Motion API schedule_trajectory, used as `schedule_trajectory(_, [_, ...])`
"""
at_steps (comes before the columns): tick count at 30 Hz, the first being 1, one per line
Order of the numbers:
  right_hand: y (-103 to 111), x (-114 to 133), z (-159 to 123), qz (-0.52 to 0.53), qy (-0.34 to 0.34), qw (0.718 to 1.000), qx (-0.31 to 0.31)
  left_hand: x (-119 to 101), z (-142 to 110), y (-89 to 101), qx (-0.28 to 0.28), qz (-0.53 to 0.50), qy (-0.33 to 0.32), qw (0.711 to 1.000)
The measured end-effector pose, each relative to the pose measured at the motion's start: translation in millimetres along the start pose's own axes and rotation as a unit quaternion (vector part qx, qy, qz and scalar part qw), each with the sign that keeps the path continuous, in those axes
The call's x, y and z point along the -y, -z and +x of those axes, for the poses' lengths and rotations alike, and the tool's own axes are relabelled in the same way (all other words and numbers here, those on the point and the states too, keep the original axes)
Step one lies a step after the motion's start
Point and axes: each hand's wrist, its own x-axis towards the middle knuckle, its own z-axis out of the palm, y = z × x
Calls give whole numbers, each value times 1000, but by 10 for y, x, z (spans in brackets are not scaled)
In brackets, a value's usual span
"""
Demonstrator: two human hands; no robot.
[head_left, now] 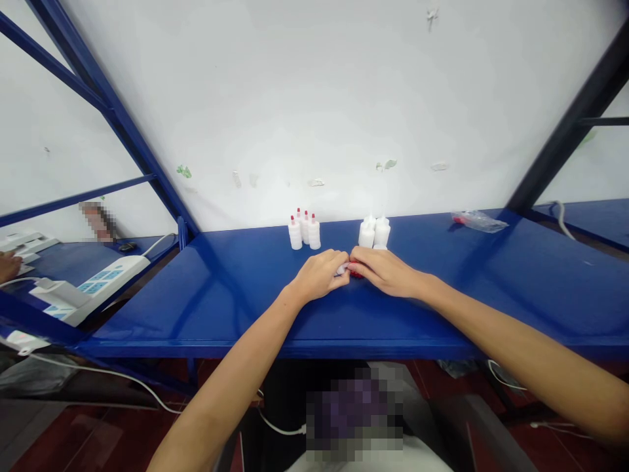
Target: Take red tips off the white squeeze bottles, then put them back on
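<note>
Head view: L hand [322, 274] has its fingers curled round a white bottle [341, 269], mostly hidden in the grip, held over the front-mid part of the blue table [246, 301]; R hand [386, 270] meets it at the bottle's tip end, thumb & fingers bent in close, but can't tell what, if anything, they pinch. Red pcs [356, 270] show just under R fingers, partly hidden. Behind L hand, near the wall [295, 98], four red-tipped bottles [305, 231] stand upright in a tight grp; behind R hand, a cluster of white bottles w/ pale tips [374, 232], also upright, exact no. unclear. Clear plastic bag [484, 221] w/ smth red lies at back R. Far L, a white pwr strip [105, 285] & another person's hand [8, 267]
</note>
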Motion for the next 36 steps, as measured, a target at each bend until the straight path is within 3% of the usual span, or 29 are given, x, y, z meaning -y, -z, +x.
schedule_trajectory(5, [79, -11, -12, 50, -69, 995, -47, 22, -16, 61, -45, 38, 54, 997])
schedule_trajectory(8, [166, -63, -40, -35, -104, 994, -2, 61, -39, 70, -56, 8, 120, 991])
schedule_trajectory(13, [237, -180, -94, -183, -154, 966, 94, 121, -49, 50, -36, -2, 183, 983])
schedule_trajectory(22, [175, -214, -87, -187, -144, 958, 160, 126, -33, 60, 9, -16, 174, 985])
schedule_trajectory(28, [176, -176, -73, -130, -149, 968, 157, 99, -34, 67, 18, -8, 180, 983])
schedule_trajectory(36, [169, -184, -73, -134, -134, 974, 126, 29, -44, 102, 10, -32, 159, 987])
